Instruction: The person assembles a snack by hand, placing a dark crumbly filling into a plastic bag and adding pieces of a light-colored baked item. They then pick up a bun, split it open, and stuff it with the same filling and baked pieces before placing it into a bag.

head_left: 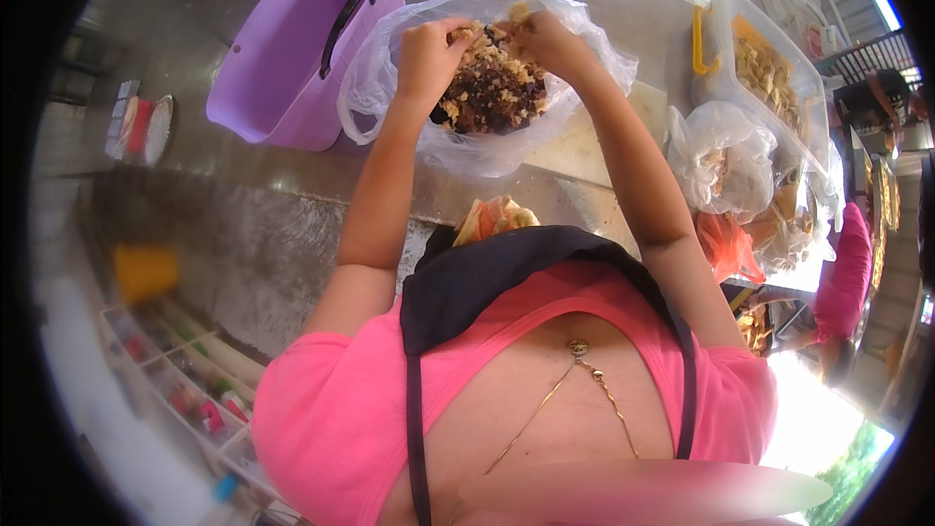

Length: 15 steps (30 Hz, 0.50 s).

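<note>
A clear plastic bag lies spread on the grey metal table, its mouth rolled back. Inside is a heap of crumbled cake-like pieces, pale yellow-brown and dark brown. Over the heap's left far side, my left hand is closed, its fingertips pinching a pale crumbly piece. Across from it, my right hand is also closed, with a pale crumbly piece showing at its fingertips. Both hands are above the bag, a short gap apart. The back of the right hand partly hides its fingers.
Left of the bag stands a purple basket with a black handle. At right are a clear bin of yellowish pieces and a knotted plastic bag. A yellow bucket is low at left. Another person's pink sleeve shows far right.
</note>
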{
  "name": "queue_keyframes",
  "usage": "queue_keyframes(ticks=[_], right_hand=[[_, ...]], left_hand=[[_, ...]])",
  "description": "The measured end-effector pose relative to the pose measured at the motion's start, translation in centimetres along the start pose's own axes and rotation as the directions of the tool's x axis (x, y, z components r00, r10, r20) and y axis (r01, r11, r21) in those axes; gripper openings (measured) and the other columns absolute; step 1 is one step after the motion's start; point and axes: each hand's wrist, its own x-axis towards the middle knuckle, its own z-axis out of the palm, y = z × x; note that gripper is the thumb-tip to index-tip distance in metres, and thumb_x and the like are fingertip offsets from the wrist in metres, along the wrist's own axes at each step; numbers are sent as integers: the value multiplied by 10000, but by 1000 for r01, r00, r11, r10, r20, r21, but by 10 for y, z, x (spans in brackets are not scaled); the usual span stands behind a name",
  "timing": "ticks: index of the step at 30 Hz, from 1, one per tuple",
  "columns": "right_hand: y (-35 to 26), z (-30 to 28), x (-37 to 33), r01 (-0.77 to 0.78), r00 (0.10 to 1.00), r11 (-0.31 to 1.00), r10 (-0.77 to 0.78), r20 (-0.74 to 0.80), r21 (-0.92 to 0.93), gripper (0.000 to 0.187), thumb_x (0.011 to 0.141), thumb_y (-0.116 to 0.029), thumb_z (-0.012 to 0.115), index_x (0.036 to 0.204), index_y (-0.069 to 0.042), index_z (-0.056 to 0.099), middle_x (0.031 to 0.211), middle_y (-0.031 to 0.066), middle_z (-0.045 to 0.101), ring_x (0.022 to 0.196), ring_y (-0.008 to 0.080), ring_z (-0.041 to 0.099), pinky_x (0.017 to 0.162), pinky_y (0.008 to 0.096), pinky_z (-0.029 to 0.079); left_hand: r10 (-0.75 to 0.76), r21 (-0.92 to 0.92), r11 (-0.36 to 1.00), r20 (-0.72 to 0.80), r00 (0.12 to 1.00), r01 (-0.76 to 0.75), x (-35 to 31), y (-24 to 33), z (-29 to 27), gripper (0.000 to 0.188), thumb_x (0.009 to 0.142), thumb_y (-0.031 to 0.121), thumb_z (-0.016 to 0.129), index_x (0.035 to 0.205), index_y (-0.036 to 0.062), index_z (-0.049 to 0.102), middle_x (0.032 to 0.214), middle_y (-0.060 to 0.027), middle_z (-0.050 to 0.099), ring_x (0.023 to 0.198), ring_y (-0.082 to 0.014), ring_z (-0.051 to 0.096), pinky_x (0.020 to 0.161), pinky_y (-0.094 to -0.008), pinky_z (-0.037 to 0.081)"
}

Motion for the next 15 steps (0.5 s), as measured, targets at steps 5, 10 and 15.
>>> queue_keyframes(ticks=[5, 10, 15], right_hand=[[12, 8, 2, 126, 992, 992, -126, -8, -8, 317, 874, -203, 584, 1151, -50, 587, 1051, 145, 625, 920, 242, 611, 785, 330, 468], [8, 2, -8, 182, 982, 982, -179, -65, 44, 442, 868, -224, 600, 1282, -119, 484, 1116, 137, 606, 1012, 254, 591, 840, 344, 459], [-7, -10, -27, 168, 980, 985, -163, -115, 36, 336, 835, -256, 645, 1138, -123, 587, 1022, 99, 644, 975, 229, 600, 824, 330, 462]], left_hand=[[1, 137, 991, 4, 1000, -1, 4, 2, 1, 372, 873, 358, 596, 840, -5, 669, 599, -149, 603, 520, -258, 601, 538, -336, 453], [-63, 314, 948, 36, 997, 49, 11, -2, 7, 464, 908, 443, 500, 805, 19, 656, 657, -176, 605, 645, -374, 589, 613, -420, 452], [-54, 299, 954, 97, 994, 23, 10, -8, 13, 429, 907, 441, 489, 941, 63, 689, 874, -210, 649, 843, -395, 614, 718, -425, 488]])
